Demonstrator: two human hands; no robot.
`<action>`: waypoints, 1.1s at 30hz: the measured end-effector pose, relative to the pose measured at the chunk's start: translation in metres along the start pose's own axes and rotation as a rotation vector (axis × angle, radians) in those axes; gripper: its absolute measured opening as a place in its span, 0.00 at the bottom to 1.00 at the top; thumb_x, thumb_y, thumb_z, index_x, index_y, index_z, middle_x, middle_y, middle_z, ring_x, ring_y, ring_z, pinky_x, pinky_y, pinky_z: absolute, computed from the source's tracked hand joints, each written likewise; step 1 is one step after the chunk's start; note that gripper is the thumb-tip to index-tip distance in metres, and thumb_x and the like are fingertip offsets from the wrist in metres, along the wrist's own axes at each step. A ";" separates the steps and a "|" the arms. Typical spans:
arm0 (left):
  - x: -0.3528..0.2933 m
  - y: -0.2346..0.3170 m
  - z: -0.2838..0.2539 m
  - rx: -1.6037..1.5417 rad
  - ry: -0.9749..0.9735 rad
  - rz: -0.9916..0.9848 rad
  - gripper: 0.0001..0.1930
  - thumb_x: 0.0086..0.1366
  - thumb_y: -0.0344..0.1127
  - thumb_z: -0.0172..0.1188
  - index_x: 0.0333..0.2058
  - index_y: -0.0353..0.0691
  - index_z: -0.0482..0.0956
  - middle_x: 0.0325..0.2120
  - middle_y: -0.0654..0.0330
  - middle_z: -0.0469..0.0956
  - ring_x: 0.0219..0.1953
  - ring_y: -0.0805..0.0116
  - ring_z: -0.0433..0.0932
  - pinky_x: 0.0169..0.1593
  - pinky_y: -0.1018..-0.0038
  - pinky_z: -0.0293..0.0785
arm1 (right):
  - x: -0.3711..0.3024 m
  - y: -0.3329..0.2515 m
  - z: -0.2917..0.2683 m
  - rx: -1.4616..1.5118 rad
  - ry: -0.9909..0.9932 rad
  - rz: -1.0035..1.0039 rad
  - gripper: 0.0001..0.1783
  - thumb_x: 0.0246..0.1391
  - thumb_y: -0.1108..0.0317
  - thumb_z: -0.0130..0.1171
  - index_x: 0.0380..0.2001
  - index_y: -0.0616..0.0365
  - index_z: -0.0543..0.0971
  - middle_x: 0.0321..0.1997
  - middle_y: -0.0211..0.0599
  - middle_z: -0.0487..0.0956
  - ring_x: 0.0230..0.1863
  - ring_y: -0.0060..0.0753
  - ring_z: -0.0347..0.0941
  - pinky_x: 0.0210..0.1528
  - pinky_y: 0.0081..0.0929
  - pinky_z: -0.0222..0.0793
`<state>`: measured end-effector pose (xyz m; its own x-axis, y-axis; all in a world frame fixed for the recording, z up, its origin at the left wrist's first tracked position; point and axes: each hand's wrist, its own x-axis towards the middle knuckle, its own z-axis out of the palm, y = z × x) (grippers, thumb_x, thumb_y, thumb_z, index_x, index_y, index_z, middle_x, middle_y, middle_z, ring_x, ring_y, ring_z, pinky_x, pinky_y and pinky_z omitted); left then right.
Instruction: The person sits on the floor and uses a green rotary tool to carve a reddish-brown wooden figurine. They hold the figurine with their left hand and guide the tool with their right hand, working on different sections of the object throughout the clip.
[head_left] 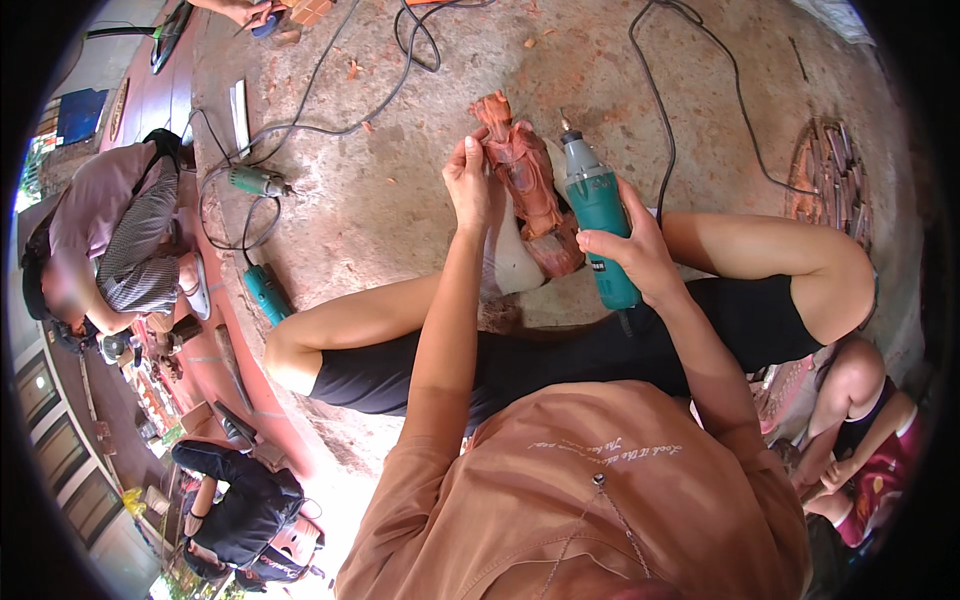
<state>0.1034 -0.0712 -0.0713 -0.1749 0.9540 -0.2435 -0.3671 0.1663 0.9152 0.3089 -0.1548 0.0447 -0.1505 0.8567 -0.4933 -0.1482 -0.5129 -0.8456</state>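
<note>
A reddish-brown carved wooden figurine point(530, 182) stands tilted between my knees, above the stone-like floor. The fingers of my left hand point(468, 185) are closed on its upper left side, near the narrow top. My right hand point(640, 250) is wrapped round a green and grey die grinder point(597, 200). Its thin metal tip points up and away from me, just right of the figurine and apart from it. A pale, rounded thing point(513, 265) lies beside the figurine's lower end; I cannot tell what it is.
Another green power tool point(258, 180) lies at the left, and a third point(266, 293) rests near my left knee. Black cords point(345, 130) loop over the floor. A carved wooden piece point(826, 175) is at the far right. Several people sit or bend nearby.
</note>
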 end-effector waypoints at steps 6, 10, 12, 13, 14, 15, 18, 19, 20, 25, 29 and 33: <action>-0.005 -0.008 0.019 0.619 0.194 0.174 0.25 0.58 0.47 0.67 0.44 0.30 0.76 0.30 0.57 0.79 0.35 0.73 0.76 0.41 0.74 0.73 | 0.000 0.001 0.002 -0.026 0.009 -0.021 0.46 0.43 0.68 0.66 0.65 0.61 0.57 0.50 0.36 0.71 0.46 0.25 0.70 0.48 0.25 0.68; -0.011 -0.001 0.028 0.637 0.226 0.203 0.25 0.59 0.48 0.65 0.42 0.30 0.76 0.31 0.56 0.79 0.34 0.72 0.76 0.41 0.72 0.73 | -0.002 -0.001 0.003 -0.022 -0.004 0.010 0.46 0.43 0.68 0.66 0.65 0.61 0.57 0.51 0.36 0.71 0.46 0.25 0.70 0.48 0.25 0.68; -0.011 0.000 0.024 0.362 0.241 0.144 0.21 0.61 0.46 0.63 0.42 0.31 0.76 0.33 0.56 0.79 0.35 0.72 0.75 0.42 0.73 0.72 | -0.001 0.000 0.002 -0.025 -0.009 0.015 0.46 0.43 0.68 0.66 0.65 0.60 0.57 0.51 0.36 0.71 0.46 0.25 0.70 0.49 0.25 0.68; -0.010 0.001 0.018 0.152 0.262 0.080 0.20 0.62 0.44 0.62 0.43 0.32 0.75 0.35 0.56 0.78 0.36 0.72 0.75 0.43 0.73 0.72 | -0.001 0.000 0.002 -0.030 -0.014 0.018 0.46 0.42 0.68 0.66 0.65 0.61 0.57 0.50 0.36 0.72 0.46 0.25 0.70 0.49 0.25 0.68; -0.009 0.001 0.015 -0.059 0.282 0.017 0.18 0.63 0.42 0.61 0.43 0.32 0.75 0.36 0.56 0.78 0.37 0.72 0.74 0.44 0.73 0.71 | -0.001 0.000 0.002 -0.037 -0.019 0.022 0.46 0.42 0.68 0.66 0.65 0.61 0.57 0.49 0.36 0.72 0.46 0.24 0.69 0.49 0.25 0.68; -0.012 0.000 0.013 -0.013 0.347 0.091 0.18 0.64 0.42 0.59 0.44 0.33 0.74 0.36 0.57 0.77 0.37 0.72 0.74 0.43 0.74 0.71 | 0.000 0.000 0.001 -0.043 -0.026 0.025 0.47 0.41 0.68 0.67 0.65 0.61 0.57 0.49 0.36 0.72 0.46 0.24 0.69 0.49 0.25 0.68; -0.049 0.015 0.033 0.070 0.421 0.200 0.17 0.67 0.41 0.57 0.48 0.35 0.70 0.38 0.61 0.73 0.39 0.73 0.71 0.45 0.74 0.69 | 0.001 -0.017 -0.005 -0.150 -0.071 0.077 0.47 0.40 0.66 0.68 0.65 0.61 0.59 0.49 0.38 0.74 0.47 0.25 0.70 0.50 0.25 0.67; -0.069 0.023 0.044 0.073 0.365 0.173 0.17 0.66 0.40 0.57 0.48 0.35 0.69 0.41 0.62 0.71 0.42 0.74 0.68 0.48 0.75 0.67 | 0.003 -0.025 -0.007 -0.255 -0.082 -0.008 0.47 0.40 0.66 0.68 0.64 0.62 0.59 0.50 0.38 0.74 0.47 0.26 0.71 0.50 0.25 0.67; -0.089 0.034 0.057 0.026 0.248 0.056 0.17 0.67 0.40 0.57 0.48 0.36 0.68 0.41 0.62 0.71 0.43 0.74 0.68 0.49 0.75 0.67 | 0.006 -0.032 -0.008 -0.355 -0.104 -0.092 0.48 0.39 0.65 0.68 0.64 0.62 0.60 0.50 0.38 0.74 0.47 0.27 0.71 0.51 0.25 0.67; -0.114 0.045 0.106 -0.434 -0.186 -0.400 0.20 0.65 0.45 0.59 0.49 0.39 0.68 0.40 0.63 0.73 0.40 0.76 0.73 0.44 0.76 0.71 | 0.023 -0.079 -0.017 -0.753 -0.275 -0.123 0.47 0.36 0.67 0.67 0.64 0.61 0.61 0.45 0.45 0.77 0.44 0.30 0.73 0.48 0.26 0.69; -0.097 0.045 0.125 -0.755 -0.269 -0.474 0.20 0.64 0.47 0.60 0.46 0.40 0.70 0.37 0.64 0.76 0.35 0.76 0.77 0.39 0.76 0.74 | 0.037 -0.112 -0.017 -0.949 -0.291 -0.010 0.46 0.38 0.63 0.65 0.65 0.57 0.62 0.41 0.48 0.78 0.40 0.34 0.75 0.44 0.28 0.70; -0.098 0.031 0.121 -0.842 -0.218 -0.498 0.17 0.62 0.44 0.63 0.43 0.40 0.72 0.33 0.64 0.77 0.32 0.77 0.77 0.36 0.76 0.74 | 0.051 -0.106 -0.022 -1.020 -0.381 -0.082 0.45 0.39 0.61 0.64 0.64 0.58 0.63 0.40 0.50 0.78 0.40 0.35 0.75 0.44 0.29 0.70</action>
<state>0.2198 -0.1291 0.0196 0.3155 0.8624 -0.3959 -0.8945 0.4095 0.1791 0.3382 -0.0554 0.1046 -0.4963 0.7229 -0.4808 0.6818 -0.0185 -0.7314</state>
